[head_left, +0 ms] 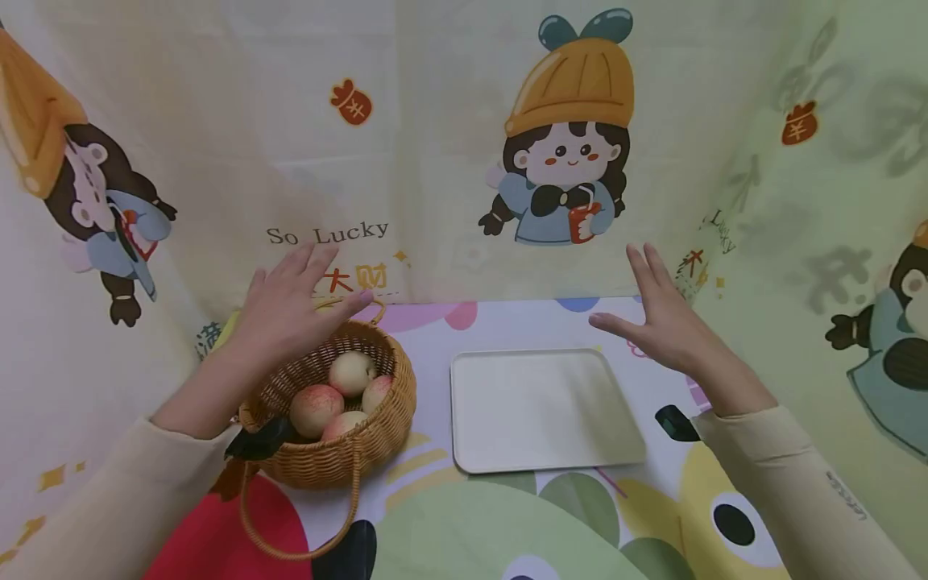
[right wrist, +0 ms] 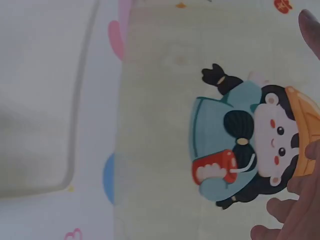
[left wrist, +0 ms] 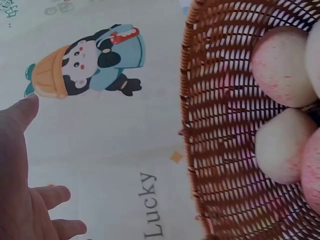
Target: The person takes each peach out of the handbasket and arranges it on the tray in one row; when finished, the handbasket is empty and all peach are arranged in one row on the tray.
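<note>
Head view has 2 hands up, fingers spread apart, gripping nothing: left hand [head_left: 286, 310] above the wicker basket [head_left: 384, 439], right hand [head_left: 663, 322] near the far right corner of the pale tray [head_left: 544, 411]. My worry would be that near handle [head_left: 356, 483] hanging past the rim. If the left sleeve [head_left: 138, 483] snags it, the basket could tip and dump fruit on the tabletop [head_left: 428, 387]. Contents: at least 4 peaches [head_left: 316, 411], all sitting inside the basket. Low-rimmed tray's just to its right.
</note>
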Tool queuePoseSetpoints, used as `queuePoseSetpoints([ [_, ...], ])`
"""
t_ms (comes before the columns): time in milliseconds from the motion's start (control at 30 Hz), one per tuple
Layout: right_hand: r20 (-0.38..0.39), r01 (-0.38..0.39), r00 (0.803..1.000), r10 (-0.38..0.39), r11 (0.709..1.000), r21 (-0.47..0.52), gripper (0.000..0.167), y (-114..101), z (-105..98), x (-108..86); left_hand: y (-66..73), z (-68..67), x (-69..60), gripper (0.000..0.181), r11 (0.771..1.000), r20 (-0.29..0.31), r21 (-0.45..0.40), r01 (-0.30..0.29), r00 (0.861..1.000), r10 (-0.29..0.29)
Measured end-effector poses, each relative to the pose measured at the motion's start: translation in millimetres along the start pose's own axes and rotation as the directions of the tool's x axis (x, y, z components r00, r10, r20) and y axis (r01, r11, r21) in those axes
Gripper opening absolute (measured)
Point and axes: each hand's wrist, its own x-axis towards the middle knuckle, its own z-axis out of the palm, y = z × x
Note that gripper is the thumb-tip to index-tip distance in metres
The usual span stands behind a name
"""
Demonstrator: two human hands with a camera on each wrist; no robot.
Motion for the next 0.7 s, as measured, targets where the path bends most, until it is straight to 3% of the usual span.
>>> queuePoseSetpoints([
  [200, 0.046, 0.022, 0.999, -0.028, 0.993, 0.115, 0.119, 25.8, 18.2, -23.6, -26.9, 3.7, -23.3, 0.095, 0.986, 0.054, -0.151, 0.072, 0.996, -0.064],
  [433, 0.070, -0.005, 0.998, -0.009, 0.981, 0.195, 0.133, 72.8, 41.9, -52.2, -46.3, 15.8, -34.3, 0.077, 0.936, 0.071, -0.346, 0.061, 0.997, -0.039],
  [533, 0.086, -0.016, 0.996, -0.003, 0.975, 0.222, 0.136, 91.2, 55.4, -63.3, -54.4, 23.6, -37.3, 0.072, 0.881, 0.134, -0.463, 0.093, 0.990, -0.034],
  [700, 0.131, -0.035, 0.991, -0.001, 0.962, 0.273, 0.136, 111.6, 76.4, -75.2, -66.2, 37.9, -40.6, 0.069, 0.756, 0.261, -0.625, 0.195, 0.965, -0.033],
])
